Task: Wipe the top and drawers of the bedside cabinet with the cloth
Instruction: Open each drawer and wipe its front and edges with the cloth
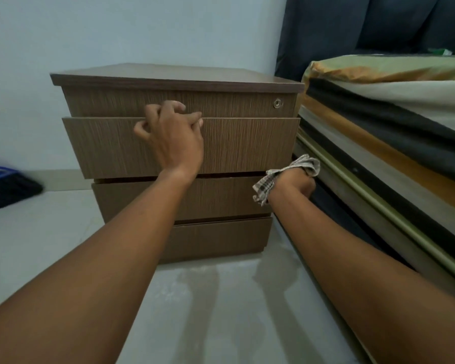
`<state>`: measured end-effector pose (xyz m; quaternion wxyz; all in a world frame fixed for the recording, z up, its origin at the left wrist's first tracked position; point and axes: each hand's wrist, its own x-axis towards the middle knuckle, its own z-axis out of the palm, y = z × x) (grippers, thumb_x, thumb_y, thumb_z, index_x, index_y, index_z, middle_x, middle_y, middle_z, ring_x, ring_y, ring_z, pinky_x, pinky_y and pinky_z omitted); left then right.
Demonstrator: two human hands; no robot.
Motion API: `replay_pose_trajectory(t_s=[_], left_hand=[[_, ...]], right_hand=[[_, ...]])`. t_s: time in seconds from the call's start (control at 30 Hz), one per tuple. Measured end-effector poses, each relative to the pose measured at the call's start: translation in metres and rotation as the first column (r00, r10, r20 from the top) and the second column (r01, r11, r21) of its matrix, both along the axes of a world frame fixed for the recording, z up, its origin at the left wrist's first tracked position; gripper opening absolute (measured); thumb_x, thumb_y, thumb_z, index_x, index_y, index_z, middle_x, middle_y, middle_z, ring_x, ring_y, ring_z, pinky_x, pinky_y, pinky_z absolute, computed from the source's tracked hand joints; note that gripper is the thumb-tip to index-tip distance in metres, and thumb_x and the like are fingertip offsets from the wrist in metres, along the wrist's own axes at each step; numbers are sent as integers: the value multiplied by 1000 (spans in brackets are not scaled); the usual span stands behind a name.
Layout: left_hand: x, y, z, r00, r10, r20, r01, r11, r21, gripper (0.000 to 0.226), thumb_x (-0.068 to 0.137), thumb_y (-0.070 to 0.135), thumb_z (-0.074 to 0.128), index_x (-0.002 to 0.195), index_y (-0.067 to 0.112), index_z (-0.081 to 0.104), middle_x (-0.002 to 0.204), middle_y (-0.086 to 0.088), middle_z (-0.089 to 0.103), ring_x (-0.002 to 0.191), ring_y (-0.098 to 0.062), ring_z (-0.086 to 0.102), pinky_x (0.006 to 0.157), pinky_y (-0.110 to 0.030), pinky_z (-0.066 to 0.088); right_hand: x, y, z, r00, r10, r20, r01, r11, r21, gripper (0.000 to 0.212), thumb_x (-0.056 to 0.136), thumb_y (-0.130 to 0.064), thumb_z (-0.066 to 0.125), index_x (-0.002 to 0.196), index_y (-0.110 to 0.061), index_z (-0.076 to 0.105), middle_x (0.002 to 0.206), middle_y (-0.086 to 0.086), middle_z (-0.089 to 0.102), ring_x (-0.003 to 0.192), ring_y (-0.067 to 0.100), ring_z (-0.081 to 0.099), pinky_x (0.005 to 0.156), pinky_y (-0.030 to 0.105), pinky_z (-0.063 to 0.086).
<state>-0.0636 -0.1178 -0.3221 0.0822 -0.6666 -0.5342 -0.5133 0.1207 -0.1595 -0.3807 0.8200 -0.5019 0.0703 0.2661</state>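
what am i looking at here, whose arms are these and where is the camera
The single picture comes from a camera worn on a person's head, looking forward and down, so the two bare arms reaching in are that person's own. No machine is involved.

In front stands a brown wooden bedside cabinet with stacked drawers and a small round lock near its upper right corner. The second drawer sticks out a little. The left hand has its fingers hooked over that drawer's top edge. The right hand, low beside the cabinet's right side, has a closed grip on a bunched checked cloth.

A bed with striped covers lies to the right, on a pale floor.
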Motion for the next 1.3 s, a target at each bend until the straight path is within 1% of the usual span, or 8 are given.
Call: replay_pose_trajectory(t_s=[0.17, 0.27, 0.43, 0.63, 0.83, 1.03, 1.2, 1.3], left_hand=[[-3, 12, -9, 994, -109, 25, 108, 993, 38, 24, 97, 26, 59, 118, 25, 71, 118, -4, 58, 110, -22, 51, 101, -37, 37], [-11, 19, -11, 978, -206, -1, 206, 976, 68, 27, 99, 12, 54, 122, 11, 69, 117, -7, 67, 109, -23, 57, 98, -26, 37], [-35, 21, -15, 915, -373, -156, 366, 928, -71, 44, 99, 2, 49, 142, 4, 49, 154, -10, 42, 142, -19, 41, 122, -38, 4], [-67, 12, -48, 891, -303, -338, 338, 940, 51, 34, 93, 16, 58, 124, 10, 69, 142, -8, 58, 115, -19, 66, 106, -47, 43], [-78, 8, -81, 853, -349, -388, 336, 936, -103, 27, 92, 18, 62, 117, 11, 72, 99, -4, 78, 87, -19, 74, 81, -41, 60], [-71, 7, -93, 864, -212, -456, 138, 972, -189, 31, 96, 21, 57, 123, 12, 69, 87, -5, 76, 78, -22, 71, 83, -42, 55], [-66, 2, -89, 873, -212, -439, 98, 959, -267, 24, 101, 20, 50, 115, 18, 70, 98, -4, 75, 90, -22, 70, 87, -42, 50], [-68, 1, -80, 889, -215, -405, 85, 945, -316, 25, 100, 19, 53, 116, 22, 73, 98, -5, 77, 92, -26, 71, 86, -40, 52]], right_hand=[[-17, 4, 40, 905, -75, 420, 46, 996, 79, 29, 101, -22, 49, 129, -23, 54, 120, 3, 60, 98, 18, 65, 84, 37, 59], [-35, 7, 24, 441, 168, 882, 50, 976, -211, 48, 102, -31, 48, 148, -25, 36, 147, 5, 34, 130, 23, 44, 104, 35, 42], [-52, 15, -24, -41, 504, 863, 229, 845, -483, 80, 99, -57, 42, 159, -32, -5, 165, 1, -14, 152, 30, -9, 119, 63, 15], [-52, 26, -35, -429, 403, 808, 320, 905, -281, 57, 92, -59, 55, 144, -37, 45, 153, 6, 25, 142, 31, 23, 111, 57, 32], [-54, 31, -37, -415, 235, 879, 260, 956, -133, 21, 88, -15, 67, 109, -16, 67, 116, 3, 58, 108, 23, 46, 83, 34, 49], [-47, 8, -57, -680, 337, 652, 123, 928, -351, 17, 88, -13, 63, 105, -11, 63, 108, 7, 63, 104, 25, 56, 86, 38, 51], [-39, -13, -40, -345, 356, 868, 157, 934, -321, 14, 91, -9, 61, 103, -14, 57, 107, 2, 55, 102, 18, 48, 83, 33, 46], [-52, -21, -37, -420, 334, 844, 115, 942, -316, 13, 91, -13, 61, 104, -14, 56, 107, 2, 54, 100, 17, 47, 83, 32, 45]])
